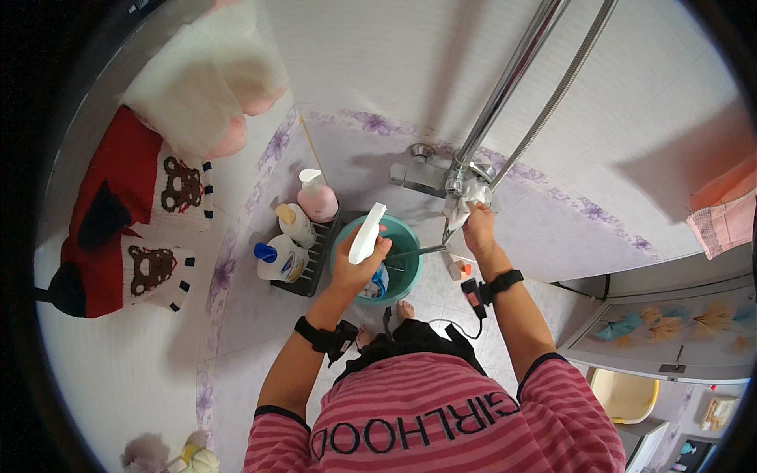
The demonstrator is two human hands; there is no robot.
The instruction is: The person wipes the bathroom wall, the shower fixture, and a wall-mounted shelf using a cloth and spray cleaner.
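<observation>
My left hand (353, 266) grips a spray bottle by the neck, its white trigger head (368, 232) pointing up. The blue and white bottle body (377, 282) shows below, over a teal bucket (416, 269). In my right hand (479, 227) is a white cloth (460, 211), pressed to the lower part of the chrome shower mixer (421, 177). The cloth covers part of the fitting by the hose joint. Below the cloth, a thin metal spout (420, 251) reaches left above the bucket.
A black rack (313, 275) on the left wall holds several pump bottles (317, 201). A chrome riser pipe (508, 77) and a flexible hose (556, 100) run upward. Red clothing (112, 207) hangs left, a pink cloth (724, 207) right. A small orange-capped item (460, 270) lies low by the wall.
</observation>
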